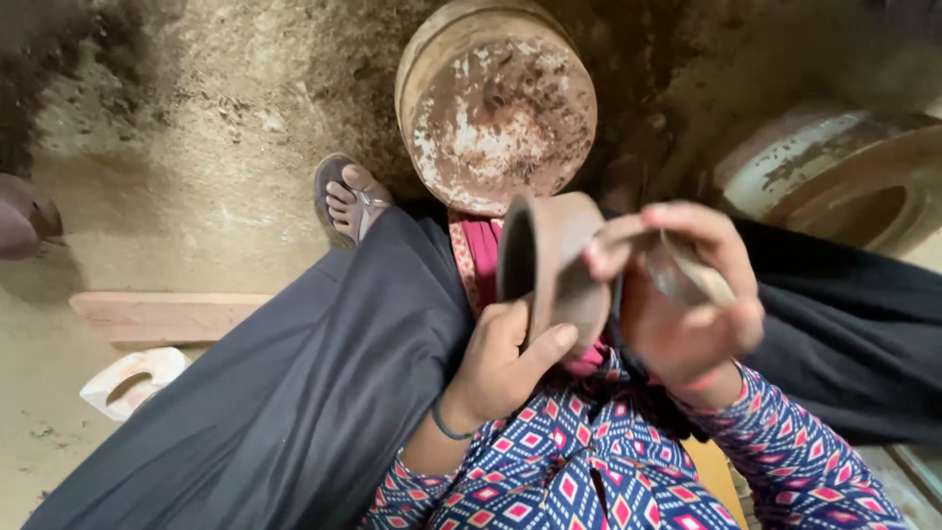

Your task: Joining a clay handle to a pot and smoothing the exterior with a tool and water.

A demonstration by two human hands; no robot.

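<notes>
At the centre of the frame the left hand [510, 358] grips a small brown clay pot [549, 265] from below, fingers curled round its base and thumb against its side. The right hand [687, 304] (slightly blurred) pinches a flat scraper [687, 275] against the pot's wall. Above them a round drum [496, 103] stands on the dirt floor [196, 147], a sandalled foot [348, 201] beside it.
</notes>
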